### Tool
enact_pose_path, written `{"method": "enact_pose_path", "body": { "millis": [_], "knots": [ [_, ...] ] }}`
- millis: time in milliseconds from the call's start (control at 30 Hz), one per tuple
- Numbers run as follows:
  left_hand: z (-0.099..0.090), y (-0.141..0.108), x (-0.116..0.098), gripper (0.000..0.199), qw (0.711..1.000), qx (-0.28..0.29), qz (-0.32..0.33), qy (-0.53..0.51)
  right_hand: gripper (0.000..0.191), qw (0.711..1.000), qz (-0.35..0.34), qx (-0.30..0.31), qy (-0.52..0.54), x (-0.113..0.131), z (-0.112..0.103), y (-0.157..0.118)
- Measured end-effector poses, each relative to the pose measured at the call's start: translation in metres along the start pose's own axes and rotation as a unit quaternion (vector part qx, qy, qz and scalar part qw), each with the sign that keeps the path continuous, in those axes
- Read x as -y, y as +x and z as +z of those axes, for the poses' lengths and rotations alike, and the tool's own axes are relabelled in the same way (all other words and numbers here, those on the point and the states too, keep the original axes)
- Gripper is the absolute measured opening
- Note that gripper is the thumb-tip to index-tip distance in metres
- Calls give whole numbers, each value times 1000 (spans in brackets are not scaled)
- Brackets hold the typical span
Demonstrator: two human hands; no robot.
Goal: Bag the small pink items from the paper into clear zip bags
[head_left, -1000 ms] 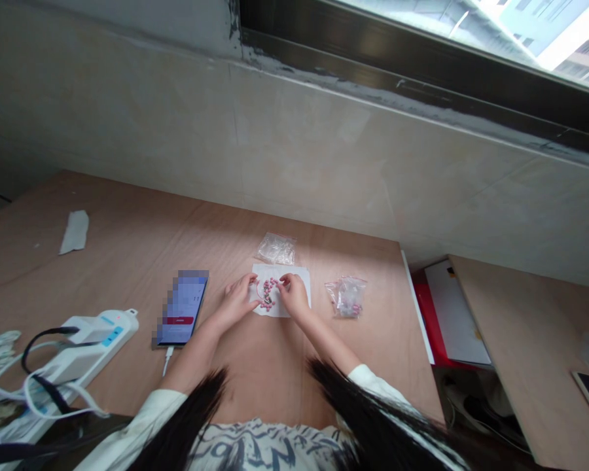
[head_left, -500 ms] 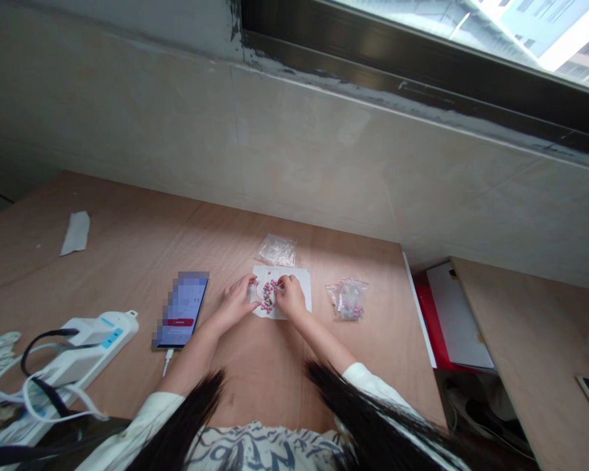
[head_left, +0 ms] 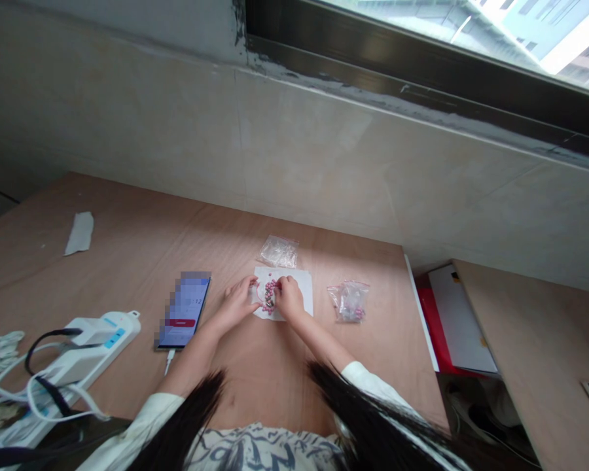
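Observation:
A loop of pink beads [head_left: 269, 294] on a thin reddish cord lies on a white paper sheet [head_left: 302, 278], partly hidden by my fingers. My left hand [head_left: 235, 304] pinches the loop's left side. My right hand [head_left: 288, 297] pinches the beads from the right, close to my left fingertips. Loose pink beads dot the paper above the loop. Beyond the sheet lies a clear plastic bag [head_left: 278, 252]. To its right, a small clear bag of pink beads [head_left: 348, 302] sits out of reach of my fingers.
A phone [head_left: 184, 309] with a pixelated screen and charging cable lies left of my left hand. A white power strip [head_left: 103, 343] and tangled cables [head_left: 44, 392] sit at the front left. A red-and-white folder [head_left: 459, 320] stands beyond the right table edge.
My right hand has shifted slightly left and down over the beads, covering more of the loop. The whole view has drifted a little.

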State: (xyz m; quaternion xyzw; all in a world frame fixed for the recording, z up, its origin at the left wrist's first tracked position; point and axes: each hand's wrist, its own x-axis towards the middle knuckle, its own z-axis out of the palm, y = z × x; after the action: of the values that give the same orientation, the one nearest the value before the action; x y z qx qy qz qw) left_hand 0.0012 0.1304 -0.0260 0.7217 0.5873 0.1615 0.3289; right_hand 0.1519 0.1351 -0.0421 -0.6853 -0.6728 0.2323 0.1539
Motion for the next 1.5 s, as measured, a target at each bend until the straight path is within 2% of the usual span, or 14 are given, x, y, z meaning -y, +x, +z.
{"method": "enact_pose_path", "body": {
  "millis": [167, 300, 367, 467, 600, 733, 833, 1000, 1167, 1333, 1500],
  "knots": [
    [0, 0, -1, 48, 1000, 3, 1, 0, 4, 995, 25, -12, 94, 5, -5, -3],
    [3, 1, 0, 46, 1000, -5, 3, -2, 5, 983, -21, 18, 183, 17, -8, -2],
    [2, 2, 0, 47, 1000, -11, 5, -5, 6, 986, -9, -1, 165, 20, -8, 3],
    [-1, 1, -1, 49, 1000, -17, 4, -9, 10, 996, 26, -35, 81, 22, -4, 15],
    [-8, -1, -6, 48, 1000, -20, -5, -13, 10, 999, 33, -14, -8, 24, 5, 31],
    [-12, -2, -9, 47, 999, -28, -6, -21, 13, 999, 33, -11, -11, 26, 6, 35],
    [-10, -2, -6, 47, 999, -34, -6, -25, 11, 998, 23, -18, 55, 27, -5, 29],
    [2, 3, 0, 47, 998, -47, 4, -39, 7, 984, -47, 10, 172, 36, -26, -2],
    [5, 1, -7, 50, 993, -54, 19, -100, 14, 977, -31, 14, 210, 40, -34, -27],
    [-11, -8, -21, 51, 975, -41, 44, -216, 9, 939, -24, 48, 338, 30, -44, -34],
    [-28, -11, -32, 30, 917, -5, -4, -399, 13, 886, 7, 37, 463, 21, -58, -38]
  ]
}}
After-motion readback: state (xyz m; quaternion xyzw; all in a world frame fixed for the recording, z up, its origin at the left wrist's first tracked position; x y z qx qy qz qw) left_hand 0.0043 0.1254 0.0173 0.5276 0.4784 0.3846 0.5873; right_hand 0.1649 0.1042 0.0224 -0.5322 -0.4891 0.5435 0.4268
